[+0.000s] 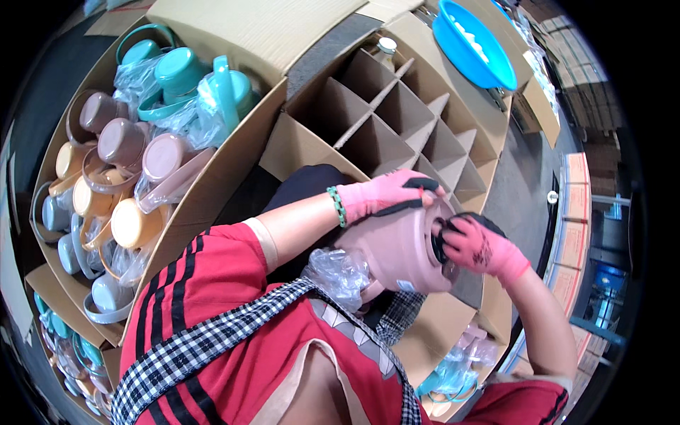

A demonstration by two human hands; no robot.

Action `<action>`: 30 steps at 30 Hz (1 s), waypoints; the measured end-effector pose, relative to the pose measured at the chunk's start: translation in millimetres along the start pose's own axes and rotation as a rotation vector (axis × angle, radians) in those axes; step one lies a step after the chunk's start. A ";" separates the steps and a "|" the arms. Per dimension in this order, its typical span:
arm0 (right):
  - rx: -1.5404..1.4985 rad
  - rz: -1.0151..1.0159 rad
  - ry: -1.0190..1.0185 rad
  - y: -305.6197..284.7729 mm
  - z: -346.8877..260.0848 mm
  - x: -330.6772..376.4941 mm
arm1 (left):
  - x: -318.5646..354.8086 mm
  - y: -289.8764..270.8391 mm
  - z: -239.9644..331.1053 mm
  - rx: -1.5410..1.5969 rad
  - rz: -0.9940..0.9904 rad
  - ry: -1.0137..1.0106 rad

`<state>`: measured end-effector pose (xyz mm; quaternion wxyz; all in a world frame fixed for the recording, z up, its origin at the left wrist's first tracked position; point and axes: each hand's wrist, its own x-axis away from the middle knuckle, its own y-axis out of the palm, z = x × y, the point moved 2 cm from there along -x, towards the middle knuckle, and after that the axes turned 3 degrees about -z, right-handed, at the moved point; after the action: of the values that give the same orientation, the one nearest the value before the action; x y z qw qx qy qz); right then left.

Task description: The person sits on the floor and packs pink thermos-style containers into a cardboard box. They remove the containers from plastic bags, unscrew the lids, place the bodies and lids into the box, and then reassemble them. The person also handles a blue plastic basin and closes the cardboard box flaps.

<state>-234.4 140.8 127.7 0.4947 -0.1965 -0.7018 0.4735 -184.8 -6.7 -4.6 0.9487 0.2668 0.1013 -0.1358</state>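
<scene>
Cardboard is filling most of the view: a big box (212,191) on the left is holding jugs (134,223) packed on their sides, brown, orange, grey and teal, many in clear plastic bags. Beside it, a second box (489,142) is sitting with a cardboard grid (397,113) dividing it into open cells; one bottle top is showing in a far cell. A blue bowl (473,46) is resting on the upper right flap, with pale small things inside that are too blurred to name.

In the middle, a pink jug (397,255) is being held over the near edge of the grid box, just in front of the person's chest. Its long axis is lying roughly level, with its mouth pointing right, toward the right hand, and its base toward the left. A crumpled clear bag (340,273) is clinging to its base end.

The left hand (386,195), in a pink glove, is lying over the top of the jug, fingers wrapped down its far side. The right hand (478,244), also gloved, is pressing at the mouth, fingers curled on a dark part (440,237) there; what that part is cannot be made out. The jug's underside is hidden, and the fisheye rim is cutting off the jugs at the lower left.
</scene>
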 end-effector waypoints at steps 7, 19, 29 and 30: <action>-0.727 0.282 0.963 1.6 -13.3 -16.2 | -5.7 -10.2 -7.4 0.027 0.078 -0.139; -2.042 1.237 1.199 92.2 -160.3 -98.1 | 24.9 3.2 -0.3 -0.556 0.165 -0.086; -2.079 1.530 1.043 94.2 -187.1 -65.7 | 120.9 -1.4 128.7 -1.771 -0.150 0.099; -2.022 1.516 1.018 88.5 -191.3 -62.1 | 130.8 -61.8 163.4 -1.667 0.330 0.040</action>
<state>-56.1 226.5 32.1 -0.0417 -0.9550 -0.2012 -0.2141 -61.2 -171.3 68.0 0.8408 -0.5057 0.1449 0.1281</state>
